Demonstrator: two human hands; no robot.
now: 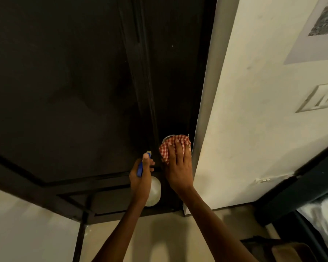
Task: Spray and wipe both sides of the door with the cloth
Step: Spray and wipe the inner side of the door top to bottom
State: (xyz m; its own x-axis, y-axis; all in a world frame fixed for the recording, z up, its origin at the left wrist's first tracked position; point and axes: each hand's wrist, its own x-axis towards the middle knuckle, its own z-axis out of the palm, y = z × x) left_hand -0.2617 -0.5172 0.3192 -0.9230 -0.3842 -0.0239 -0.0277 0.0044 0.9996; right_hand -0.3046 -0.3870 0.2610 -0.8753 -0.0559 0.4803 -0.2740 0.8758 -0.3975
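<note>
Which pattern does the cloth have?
Red and white checks on the cloth, head view.

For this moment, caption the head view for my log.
Right hand presses checked cloth on dark door; left hand grips spray bottle.

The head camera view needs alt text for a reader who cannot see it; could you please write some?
The right hand presses a red checked cloth flat against a dark door, over a round metal fitting beside the door's edge. The left hand grips a spray bottle with a blue trigger, close to the door.
</note>
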